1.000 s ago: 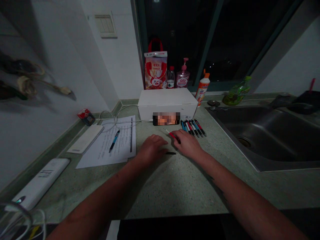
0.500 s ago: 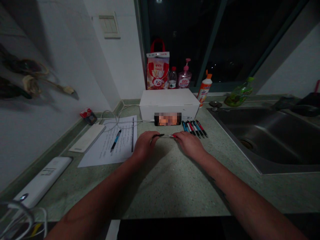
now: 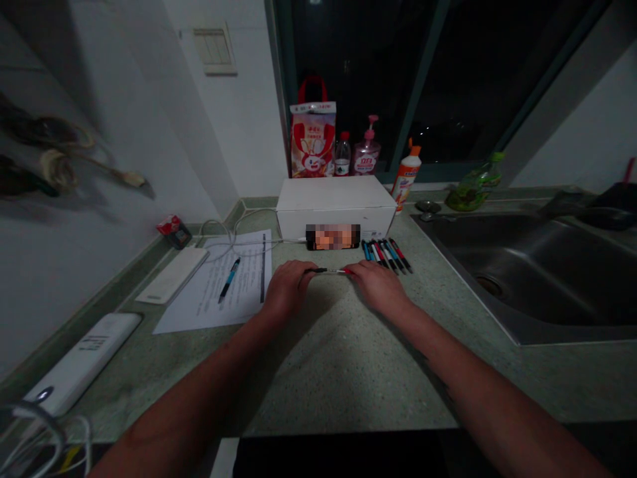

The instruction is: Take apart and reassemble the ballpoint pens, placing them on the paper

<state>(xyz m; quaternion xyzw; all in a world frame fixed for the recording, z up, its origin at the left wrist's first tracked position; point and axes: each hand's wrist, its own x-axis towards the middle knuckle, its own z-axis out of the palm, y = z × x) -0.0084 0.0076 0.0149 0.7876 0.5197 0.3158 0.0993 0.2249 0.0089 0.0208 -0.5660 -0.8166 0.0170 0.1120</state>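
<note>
Left hand (image 3: 289,284) pinching slim black plastic pen piece (image 3: 319,270); right hand (image 3: 377,285) pinching slim red-and-white pen piece (image 3: 347,271); both between hands, nearer than black rectangular phone (image 3: 332,239), presumably levelled for alignment. Phone apparently propped by white cardboard box (image 3: 332,192).

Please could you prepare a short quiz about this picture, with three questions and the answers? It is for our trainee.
1. Choose one. What colour is the thin piece held in the left hand?
a) green
b) black
c) yellow

2. True or false? The phone is in front of the white box.

3. Complete the sentence. The hand nearer to the row of pens is the ____ hand.

Key:
1. b
2. True
3. right; the right hand is just beside the pens.
</note>
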